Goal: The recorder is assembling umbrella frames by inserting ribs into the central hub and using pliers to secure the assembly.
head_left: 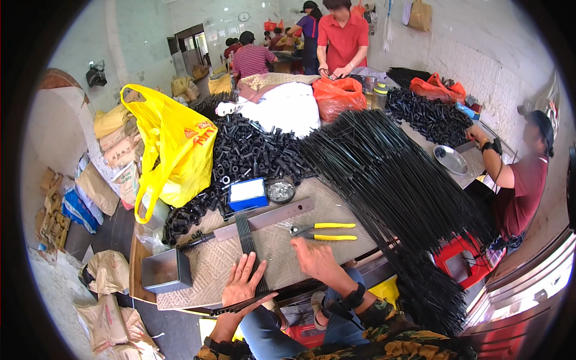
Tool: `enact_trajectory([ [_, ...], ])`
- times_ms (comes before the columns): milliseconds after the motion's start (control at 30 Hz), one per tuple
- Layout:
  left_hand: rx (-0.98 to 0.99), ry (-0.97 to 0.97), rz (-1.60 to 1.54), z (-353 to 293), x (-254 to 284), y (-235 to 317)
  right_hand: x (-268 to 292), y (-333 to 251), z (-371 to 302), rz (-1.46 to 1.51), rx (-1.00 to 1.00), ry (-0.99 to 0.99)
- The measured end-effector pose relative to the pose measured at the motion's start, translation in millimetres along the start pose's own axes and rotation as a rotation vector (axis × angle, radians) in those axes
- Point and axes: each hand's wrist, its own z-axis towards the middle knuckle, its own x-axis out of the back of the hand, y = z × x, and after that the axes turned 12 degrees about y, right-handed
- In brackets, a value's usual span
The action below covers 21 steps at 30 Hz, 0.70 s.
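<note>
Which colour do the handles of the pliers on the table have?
Both handles are bright yellow; this shows best in the head view.

the table [210, 264] bears long black rods [384, 174], black fittings [258, 150], yellow-handled pliers [306, 230] and a blue box [249, 203].

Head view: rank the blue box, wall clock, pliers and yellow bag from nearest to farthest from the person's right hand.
From the right hand:
1. Yellow-handled pliers: just beyond it, on the table.
2. Blue box: farther up and left.
3. Yellow bag: at the table's left side.
4. Wall clock: on the far wall.
</note>
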Motion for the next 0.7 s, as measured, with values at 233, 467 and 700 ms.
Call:
enact_trajectory([
  [233, 0.003, -0.007, -0.001, 0.1, 0.2, -0.3, -0.7, 0.9, -0.9, -0.013, -0.006, -0.006],
  [467, 0.001, 0.003, -0.015, 1.5, -0.1, 0.9, 2.6, -0.1, 1.0, -0.018, -0.008, -0.004],
  [700, 0.002, -0.001, -0.015, 0.1, 0.8, -1.0, -0.5, -0.6, 0.5, -0.022, -0.012, -0.012],
])
